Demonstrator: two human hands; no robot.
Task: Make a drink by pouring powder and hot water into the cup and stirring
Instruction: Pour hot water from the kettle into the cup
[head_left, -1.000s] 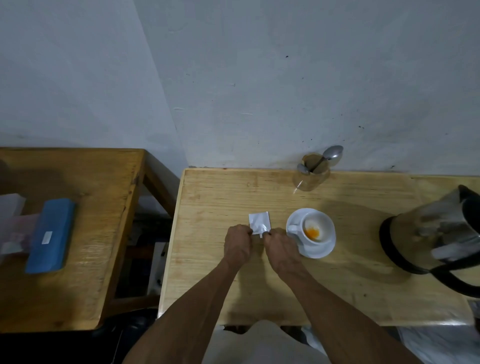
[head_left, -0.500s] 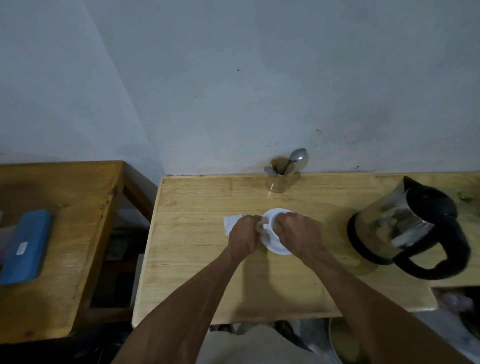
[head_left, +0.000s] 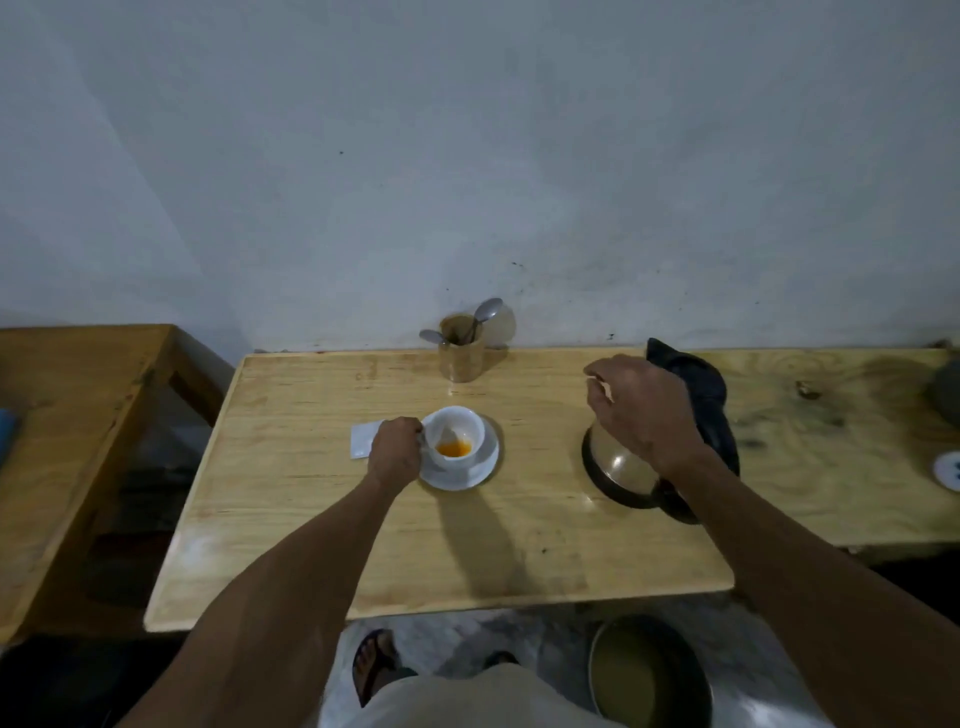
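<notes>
Pale wood tabletop (head_left: 322, 545) sits against a grey plastered wall (head_left: 467, 156), a second wooden table (head_left: 67, 415) to its left. White ceramic cup (head_left: 457, 434) with orange powder stands on a white saucer (head_left: 483, 467) mid-table, left hand (head_left: 396, 451) pinching its handle, white empty sachet (head_left: 363, 441) just beside. Right hand (head_left: 641, 410) hovers loosely curled over the steel kettle with black handle (head_left: 623, 467), gripping nothing I can see; wooden spoon holder (head_left: 460, 358) stands at the wall.

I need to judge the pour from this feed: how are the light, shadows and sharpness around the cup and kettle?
Head view: dim, soft light; the cup reads clearly, orange powder visible inside, and a long shadow falls from it toward the near table edge. The right hand hides much of the kettle, whose metal body shows a dull sheen. Wide-angle bending curves the table edges; overall slightly soft.
</notes>
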